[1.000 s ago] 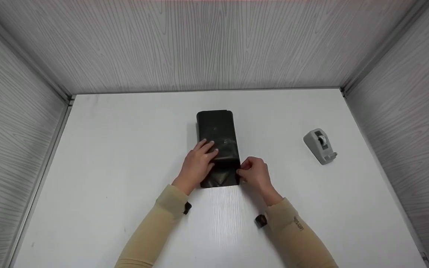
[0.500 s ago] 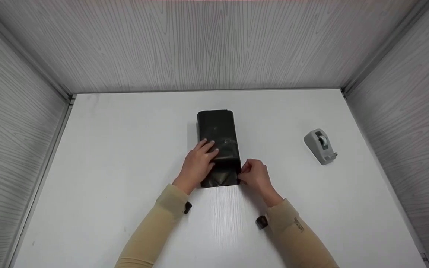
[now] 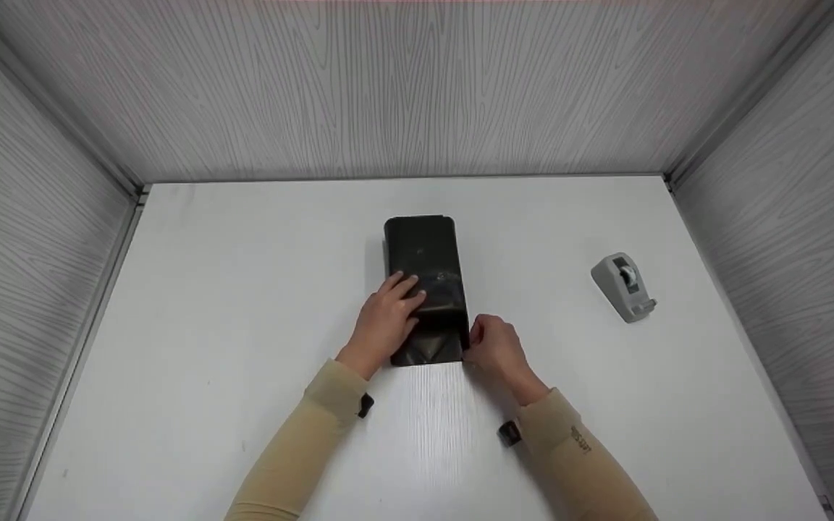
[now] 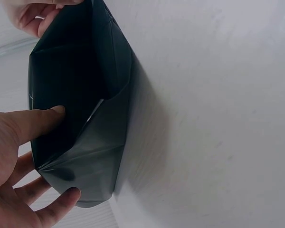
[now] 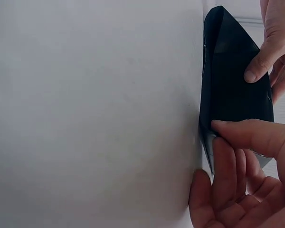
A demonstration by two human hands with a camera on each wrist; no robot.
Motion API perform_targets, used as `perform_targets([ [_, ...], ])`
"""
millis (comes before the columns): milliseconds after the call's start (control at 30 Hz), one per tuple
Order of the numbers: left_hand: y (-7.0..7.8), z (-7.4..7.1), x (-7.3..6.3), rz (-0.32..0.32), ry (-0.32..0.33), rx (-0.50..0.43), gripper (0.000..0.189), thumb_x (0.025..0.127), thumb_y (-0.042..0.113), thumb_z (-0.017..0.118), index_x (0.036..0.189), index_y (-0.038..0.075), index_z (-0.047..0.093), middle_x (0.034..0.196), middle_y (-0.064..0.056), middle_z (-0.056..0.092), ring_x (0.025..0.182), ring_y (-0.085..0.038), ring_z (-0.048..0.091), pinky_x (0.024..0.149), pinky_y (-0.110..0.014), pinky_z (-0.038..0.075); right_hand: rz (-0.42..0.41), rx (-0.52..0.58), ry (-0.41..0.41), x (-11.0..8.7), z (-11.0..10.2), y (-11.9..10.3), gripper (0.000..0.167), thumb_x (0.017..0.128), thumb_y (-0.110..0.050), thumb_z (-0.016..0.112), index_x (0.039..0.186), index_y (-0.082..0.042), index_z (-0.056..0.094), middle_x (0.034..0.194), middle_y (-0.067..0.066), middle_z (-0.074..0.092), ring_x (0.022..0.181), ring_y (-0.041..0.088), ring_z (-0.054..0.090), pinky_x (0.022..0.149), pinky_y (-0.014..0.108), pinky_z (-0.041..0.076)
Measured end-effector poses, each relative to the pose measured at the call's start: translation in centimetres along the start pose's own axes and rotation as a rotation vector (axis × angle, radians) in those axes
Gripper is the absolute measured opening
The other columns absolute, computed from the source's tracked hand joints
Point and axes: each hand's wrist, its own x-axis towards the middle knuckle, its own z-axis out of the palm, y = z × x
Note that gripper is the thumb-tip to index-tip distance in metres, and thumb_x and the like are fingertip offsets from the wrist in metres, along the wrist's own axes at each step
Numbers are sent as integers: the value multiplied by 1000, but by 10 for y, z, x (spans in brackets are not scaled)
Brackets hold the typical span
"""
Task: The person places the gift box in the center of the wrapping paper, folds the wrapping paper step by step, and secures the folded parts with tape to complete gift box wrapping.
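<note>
A long parcel in glossy black wrapping paper [image 3: 420, 246] lies on the white table. Its near end shows a dark recess with loose paper flaps [image 4: 97, 156] around it, one folded to a point. My left hand [image 3: 384, 318] rests on the parcel's left side with fingers spread over the top. In the left wrist view its thumb [image 4: 47, 118] lies straight against the dark end. At the near right corner my right hand [image 3: 496, 347] pinches the paper's edge between thumb and forefinger [image 5: 223, 152], the other fingers curled beneath.
A grey tape dispenser [image 3: 623, 286] with a roll in it stands to the right on the table [image 3: 243, 253]. Grey wood-grain panels [image 3: 417, 87] enclose the table at the back and both sides.
My right hand has slid slightly down along the paper's right edge, toward the near corner. The left hand and the tape dispenser stay in place.
</note>
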Motion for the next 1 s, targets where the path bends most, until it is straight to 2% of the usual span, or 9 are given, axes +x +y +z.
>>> perform_targets([
  [200,1,-1,0,-3,-2,-4,42,86,13,77,127,10,67,142,-12,51,136,-33,39,92,-50,49,-40,-39,11,-1,0,-1,27,64,3,78,67,-10,54,61,-2,53,59,17,49,54,31,40],
  [367,1,-1,0,-5,-15,3,43,87,14,77,128,10,67,143,-12,51,137,-33,38,93,-49,48,14,62,-2,3,-3,-2,22,74,-8,80,78,-8,59,71,1,58,64,17,55,56,31,44],
  [500,0,-1,0,-8,-17,0,44,86,14,77,129,10,66,143,-11,50,137,-32,38,94,-48,48,25,166,63,7,-8,-5,14,83,-15,77,87,-8,66,79,3,64,71,17,63,61,32,50],
  [633,0,-1,0,-9,-11,-2,44,86,14,77,128,10,67,143,-11,50,137,-32,38,93,-48,48,10,198,108,8,-9,-8,8,84,-12,75,85,-7,68,79,3,65,70,17,65,62,32,52],
  [833,1,0,-1,-19,-15,-4,44,86,14,77,129,11,66,143,-11,50,138,-31,38,93,-48,49,-9,137,111,5,-5,-6,10,79,-6,76,79,-8,66,71,0,63,63,14,62,58,30,48],
  [1000,2,-1,-1,-25,-18,7,44,86,15,77,129,12,66,143,-10,50,138,-30,37,93,-48,49,-20,65,149,4,-4,-7,12,76,-4,73,73,-10,64,65,-1,60,62,17,56,60,33,45],
])
